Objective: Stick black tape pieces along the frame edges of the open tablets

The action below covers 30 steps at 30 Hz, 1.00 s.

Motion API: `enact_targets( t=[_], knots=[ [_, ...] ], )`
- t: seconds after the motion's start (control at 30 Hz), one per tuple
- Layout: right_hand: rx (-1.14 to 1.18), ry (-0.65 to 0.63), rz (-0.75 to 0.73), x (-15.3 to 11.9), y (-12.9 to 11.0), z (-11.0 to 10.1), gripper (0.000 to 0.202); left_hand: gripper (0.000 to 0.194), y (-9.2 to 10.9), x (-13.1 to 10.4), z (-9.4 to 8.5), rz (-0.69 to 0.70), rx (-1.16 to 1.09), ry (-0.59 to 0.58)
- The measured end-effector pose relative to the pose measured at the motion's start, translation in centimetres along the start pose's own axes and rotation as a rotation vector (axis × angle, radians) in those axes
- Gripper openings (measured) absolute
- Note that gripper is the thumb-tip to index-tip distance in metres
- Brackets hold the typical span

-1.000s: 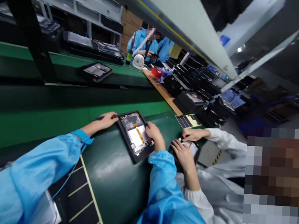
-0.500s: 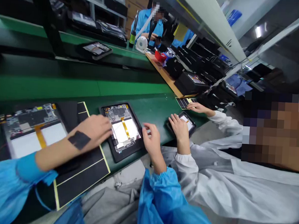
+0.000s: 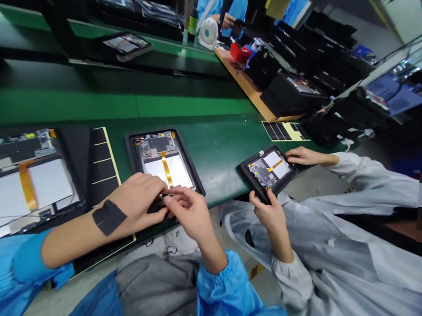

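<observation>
Directly in front of me an opened tablet (image 3: 164, 157) lies in a black tray (image 3: 192, 169), showing its circuit board, white battery and an orange ribbon cable (image 3: 166, 169). My left hand (image 3: 137, 199) and my right hand (image 3: 191, 214) meet over the tablet's near edge, fingers closed and bent together. Something dark shows between the fingertips, too hidden to name. A square black patch (image 3: 109, 217) sticks to the back of my left wrist. Under my left forearm is a sheet of black strips (image 3: 105, 163) with yellow edges.
A larger opened tablet (image 3: 52, 181) lies at the left. On the right, a co-worker in pale sleeves holds another opened tablet (image 3: 273, 166) in a black tray. Farther back are another tablet (image 3: 127, 43), a white fan (image 3: 208, 33), a red container (image 3: 240, 52) and a second strip sheet (image 3: 284, 131).
My hands, apart on either side of the tablet before, have come together at its near edge. The co-worker's tablet is now tilted up in their hands. The view has shifted.
</observation>
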State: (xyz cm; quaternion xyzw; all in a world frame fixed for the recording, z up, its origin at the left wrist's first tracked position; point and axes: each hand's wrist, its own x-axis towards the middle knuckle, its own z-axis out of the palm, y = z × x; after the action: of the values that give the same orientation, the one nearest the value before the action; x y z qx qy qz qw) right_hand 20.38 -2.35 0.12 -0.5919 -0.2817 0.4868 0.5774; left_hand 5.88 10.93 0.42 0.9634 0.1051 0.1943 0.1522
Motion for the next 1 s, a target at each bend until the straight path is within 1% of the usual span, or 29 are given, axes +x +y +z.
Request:
enact_targets(
  t=[0.07, 0.1, 0.13, 0.2, 0.23, 0.3, 0.37, 0.4, 0.43, 0.5, 0.6, 0.67, 0.77, 0.83, 0.93, 1.0],
  knots=[
    [0.065, -0.016, 0.012, 0.6, -0.5, -0.6, 0.024, 0.017, 1.2, 0.6, -0.1, 0.0, -0.071, -0.05],
    [0.087, -0.02, 0.011, 0.8, -0.7, -1.2, 0.025, 0.019, 1.5, 0.9, -0.1, -0.011, -0.106, -0.067],
    [0.111, -0.024, 0.013, 1.0, -1.0, -2.0, 0.027, 0.024, 1.6, 1.2, 0.0, -0.018, -0.133, -0.062],
    [0.13, -0.009, 0.006, 1.2, -1.5, -3.9, 0.034, 0.029, 1.5, 1.7, 0.1, -0.001, -0.149, -0.017],
    [0.11, 0.024, -0.009, 1.2, -1.7, -4.9, 0.035, 0.028, 1.4, 1.9, 0.2, 0.037, -0.136, 0.001],
    [-0.008, 0.15, -0.077, 1.1, -1.8, -6.8, 0.03, 0.027, 1.2, 2.4, 0.7, 0.159, -0.073, -0.003],
    [-0.144, 0.279, -0.15, 0.9, -1.6, -8.0, 0.023, 0.033, 1.0, 2.7, 1.4, 0.279, 0.02, -0.046],
    [-0.19, 0.317, -0.173, 0.8, -1.5, -8.3, 0.019, 0.035, 0.7, 2.9, 1.7, 0.321, 0.064, -0.069],
    [-0.215, 0.334, -0.183, 0.8, -1.3, -8.3, 0.015, 0.035, 0.4, 2.9, 1.9, 0.346, 0.096, -0.089],
    [-0.224, 0.314, -0.172, 0.8, -1.0, -8.0, 0.01, 0.034, -0.5, 2.9, 2.2, 0.366, 0.114, -0.113],
    [-0.229, 0.194, -0.165, 1.4, -0.9, -7.1, 0.007, 0.037, -2.1, 2.1, 1.9, 0.373, 0.087, -0.115],
    [-0.282, 0.143, -0.222, 1.9, -0.8, -6.5, 0.004, 0.039, -2.6, 1.4, 1.6, 0.342, 0.087, -0.101],
    [-0.421, 0.202, -0.315, 2.5, -0.2, -6.0, 0.008, 0.039, -2.7, 0.7, 1.5, 0.286, 0.107, -0.077],
    [-0.488, 0.23, -0.335, 2.6, 0.4, -5.8, 0.012, 0.037, -2.5, 0.5, 1.7, 0.276, 0.101, -0.062],
    [-0.555, 0.207, -0.371, 2.5, 0.9, -5.8, 0.014, 0.036, -2.4, 0.4, 2.0, 0.252, 0.061, -0.047],
    [-0.609, 0.182, -0.389, 2.4, 0.9, -6.0, 0.013, 0.038, -2.3, 0.3, 2.1, 0.224, 0.029, -0.047]
  ],
)
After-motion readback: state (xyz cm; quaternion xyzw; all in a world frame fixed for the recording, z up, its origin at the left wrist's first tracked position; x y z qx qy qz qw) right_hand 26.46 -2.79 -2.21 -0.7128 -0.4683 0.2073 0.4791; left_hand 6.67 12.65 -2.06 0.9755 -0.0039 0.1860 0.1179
